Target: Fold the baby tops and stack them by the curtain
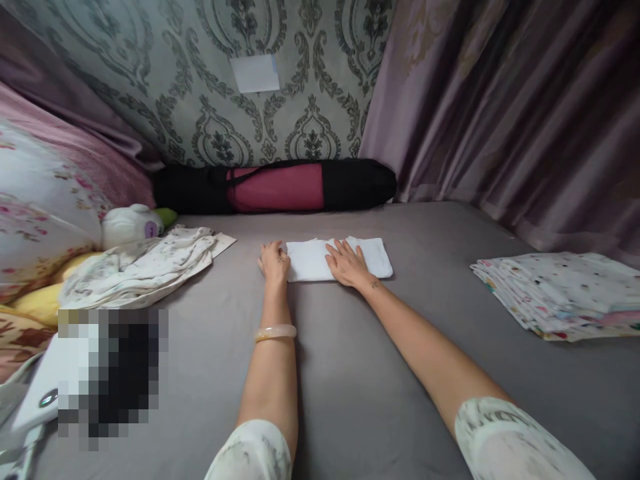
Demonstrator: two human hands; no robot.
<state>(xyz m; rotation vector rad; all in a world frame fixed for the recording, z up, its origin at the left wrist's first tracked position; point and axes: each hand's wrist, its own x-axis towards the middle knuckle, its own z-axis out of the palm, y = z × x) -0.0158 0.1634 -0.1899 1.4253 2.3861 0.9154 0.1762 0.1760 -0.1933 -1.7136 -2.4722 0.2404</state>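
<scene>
A folded white cloth (307, 261) lies flat on the grey bed sheet, its long side running left to right. At its left end is my left hand (274, 262), fingers bent and closed about the edge; the fingertips are partly hidden. My right hand (349, 265) rests palm down on the cloth, right of its middle, with the fingers spread. A pale bangle (276, 333) circles my left forearm.
Folded patterned cloths (570, 293) are stacked at the right. Left are a crumpled patterned garment (150, 263), a white plush toy (131, 225), a floral pillow (45, 213) and a pixelated patch. A black and red long bag (280, 188) lies along the wall.
</scene>
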